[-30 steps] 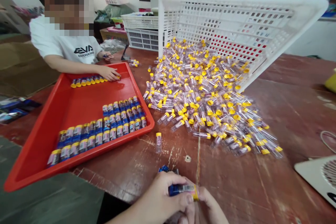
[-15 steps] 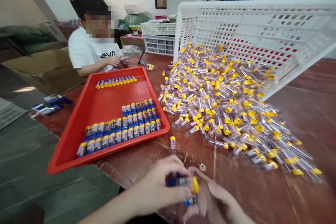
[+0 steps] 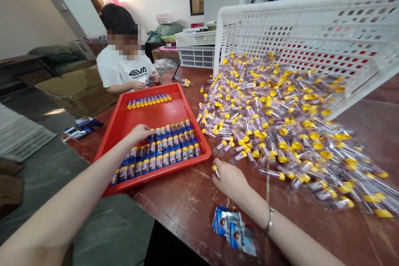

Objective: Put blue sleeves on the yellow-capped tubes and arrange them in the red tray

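Observation:
My left hand (image 3: 141, 133) reaches over the red tray (image 3: 124, 121), its fingers pinched on a yellow-capped tube (image 3: 151, 137) at the left end of a row. Most of that tube is hidden by the fingers. Neat rows of filled tubes (image 3: 165, 158) with blue packets inside lie along the tray's near side. On the tabletop to the right of the tray, my right hand (image 3: 232, 179) is closed around another yellow-capped tube (image 3: 216, 171). Below this hand, several blue foil packets (image 3: 235, 229) lie on the table.
A heap of clear yellow-capped tubes (image 3: 264, 112) spills from a tipped white basket (image 3: 280, 18) on the right. Another row of tubes (image 3: 149, 101) lies at the tray's far end. Across the table sits a person (image 3: 124, 66) in a white shirt. Dark packets (image 3: 82, 128) lie left of the tray.
My left hand has moved from the near table edge up into the tray with a tube. My right hand has moved forward and closed on the lone tube. Blue packets now show on the table.

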Available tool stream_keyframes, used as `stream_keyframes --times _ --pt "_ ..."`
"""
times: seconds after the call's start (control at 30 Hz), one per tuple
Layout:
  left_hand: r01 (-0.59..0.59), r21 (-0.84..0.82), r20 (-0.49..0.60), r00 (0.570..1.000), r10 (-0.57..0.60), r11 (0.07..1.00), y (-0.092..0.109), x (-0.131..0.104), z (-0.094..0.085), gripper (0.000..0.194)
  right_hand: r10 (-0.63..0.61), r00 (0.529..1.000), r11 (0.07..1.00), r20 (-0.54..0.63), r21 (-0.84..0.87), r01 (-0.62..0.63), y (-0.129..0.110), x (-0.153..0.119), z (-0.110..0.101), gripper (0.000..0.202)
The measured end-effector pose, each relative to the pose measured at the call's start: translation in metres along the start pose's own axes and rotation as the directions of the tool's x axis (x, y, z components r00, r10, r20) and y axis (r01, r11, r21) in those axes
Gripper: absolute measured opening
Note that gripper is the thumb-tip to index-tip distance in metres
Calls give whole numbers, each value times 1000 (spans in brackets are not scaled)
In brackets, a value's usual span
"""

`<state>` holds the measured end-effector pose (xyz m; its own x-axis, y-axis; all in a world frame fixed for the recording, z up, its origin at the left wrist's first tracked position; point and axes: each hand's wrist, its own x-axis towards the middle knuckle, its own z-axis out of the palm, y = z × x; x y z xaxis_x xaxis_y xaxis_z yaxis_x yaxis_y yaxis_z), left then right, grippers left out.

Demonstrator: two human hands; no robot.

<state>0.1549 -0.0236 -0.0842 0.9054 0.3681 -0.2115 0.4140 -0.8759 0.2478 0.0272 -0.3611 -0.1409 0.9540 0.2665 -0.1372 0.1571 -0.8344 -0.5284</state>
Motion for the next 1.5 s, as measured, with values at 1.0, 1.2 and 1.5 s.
stream_keyframes --times 1.0,1.2,1.5 --pt "-901 -94 155 406 901 423 76 -278 150 12 449 888 510 -102 845 -161 120 -176 -43 43" --pt "-586 -479 262 615 744 653 90 -266 133 14 441 877 503 -188 862 -69 104 -177 -35 34" --pt "-206 -620 429 719 547 757 98 -264 123 11 30 947 831 -319 535 153 82 -169 -44 34"
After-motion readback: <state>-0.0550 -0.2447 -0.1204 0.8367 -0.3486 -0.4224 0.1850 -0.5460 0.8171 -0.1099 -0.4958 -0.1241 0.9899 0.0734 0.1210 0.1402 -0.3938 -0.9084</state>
